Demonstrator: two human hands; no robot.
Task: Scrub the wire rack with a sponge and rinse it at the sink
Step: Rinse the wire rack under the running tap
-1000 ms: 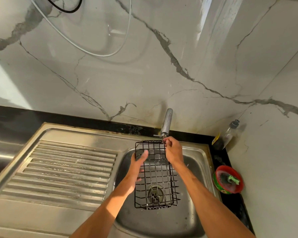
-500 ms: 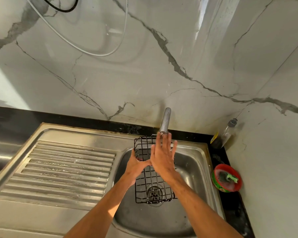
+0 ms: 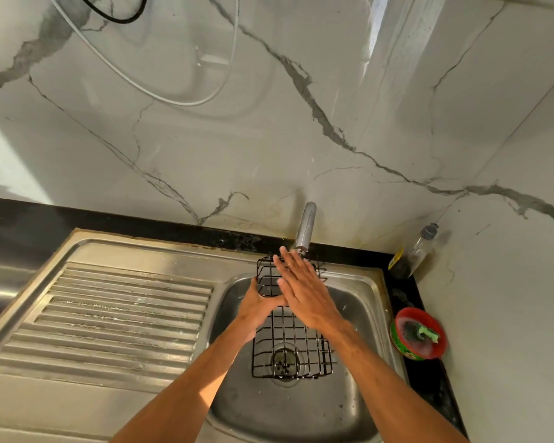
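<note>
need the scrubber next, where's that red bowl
In the head view the red bowl sits on the black counter strip just right of the sink basin, on the near side of the clear bottle in the corner.

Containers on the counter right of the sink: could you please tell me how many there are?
2: a clear bottle in the back corner and a red tub nearer the camera; more may lie beyond the frame.

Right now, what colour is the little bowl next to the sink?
Red bowl, green patterned outside; seen in the head view.
</note>
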